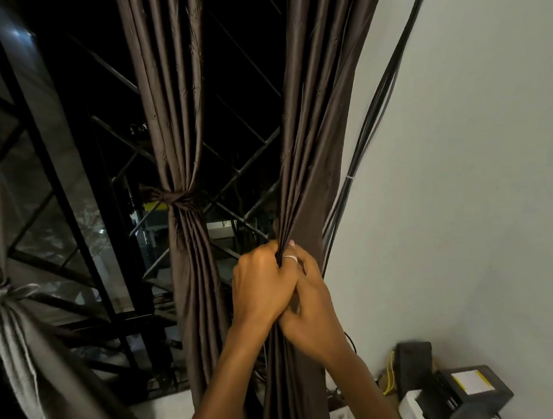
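Note:
A dark brown curtain panel [315, 117] hangs at the right side of the window, bunched into tight folds at mid height. My left hand [263, 280] grips the gathered folds from the left. My right hand [309, 307], with a pale ring on one finger, wraps round the same bunch from the right, pressed against my left hand. Below my hands the fabric falls straight down.
A second brown curtain [180, 118] hangs in the middle, knotted with a tie [175, 197]. A grey tied curtain [4, 297] is at the left. Black window grille [235, 179], black cables [378, 101] along the white wall, and black boxes [470, 391] at lower right.

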Demonstrator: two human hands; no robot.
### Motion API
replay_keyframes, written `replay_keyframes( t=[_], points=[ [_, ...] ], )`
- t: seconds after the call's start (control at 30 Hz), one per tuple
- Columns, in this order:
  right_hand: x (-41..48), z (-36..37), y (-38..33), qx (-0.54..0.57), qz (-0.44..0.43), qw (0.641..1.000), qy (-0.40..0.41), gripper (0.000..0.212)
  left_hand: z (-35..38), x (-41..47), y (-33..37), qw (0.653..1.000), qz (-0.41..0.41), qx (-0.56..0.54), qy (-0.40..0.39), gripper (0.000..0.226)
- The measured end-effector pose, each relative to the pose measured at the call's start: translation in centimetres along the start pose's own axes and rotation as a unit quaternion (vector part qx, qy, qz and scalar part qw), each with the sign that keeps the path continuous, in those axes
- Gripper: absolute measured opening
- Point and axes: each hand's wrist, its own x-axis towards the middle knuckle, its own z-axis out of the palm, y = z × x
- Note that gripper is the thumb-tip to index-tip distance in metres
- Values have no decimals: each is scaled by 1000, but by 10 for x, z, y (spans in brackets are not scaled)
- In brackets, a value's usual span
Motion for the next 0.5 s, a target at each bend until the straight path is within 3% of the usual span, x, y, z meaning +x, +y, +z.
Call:
replay_keyframes(
  t=[0.07,0.13,0.23,0.33,0.4,0.5],
  points=[
    [4,-12,2,-4,-9,1000,8,66,-1,1,-5,1000,9,-6,-14,40],
    [12,-25,6,-8,-5,997,76,55,-4,2,-8,999,18,-14,-23,43],
    [32,-45,21,37,82,988,125,54,-11,-2,-13,995,34,-70,-56,47],
    [52,-66,34,99,139,984,52,89,-20,-2,-23,984,36,-138,-102,58],
    [64,-78,36,168,147,975,0,94,-28,-1,-28,973,21,-188,-134,65],
    [77,-88,33,246,166,951,-84,85,-40,3,-28,938,-22,-292,-188,33]
  ],
)
